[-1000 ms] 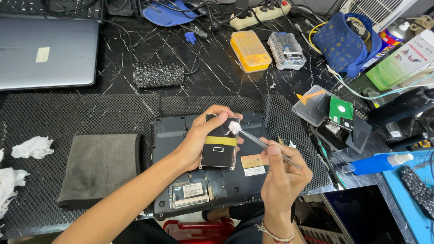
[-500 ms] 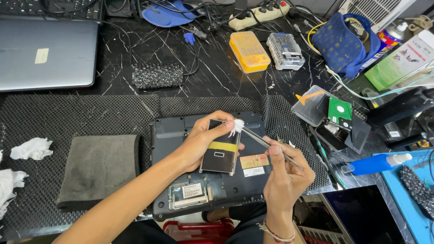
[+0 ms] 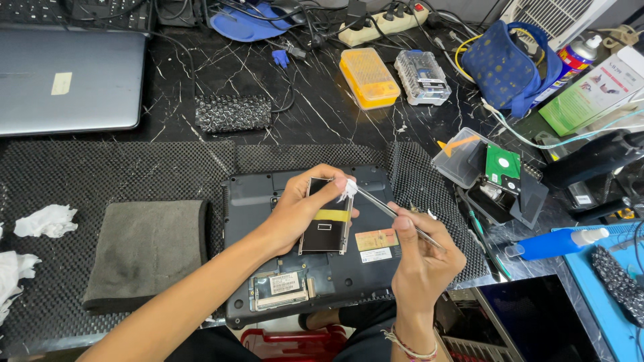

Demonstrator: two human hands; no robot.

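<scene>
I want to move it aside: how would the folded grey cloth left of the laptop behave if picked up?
The grey cloth is probably floppy and light, sagging open from its fold. It likely won't slide easily on the textured black mat.

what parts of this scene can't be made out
- Head view: underside of the flat black part in the left hand, which faces away.
- Tweezers upper end, wrapped by the right hand.
- Upturned laptop near edge, behind the forearm.
- Blue spray bottle label, too small.
</scene>
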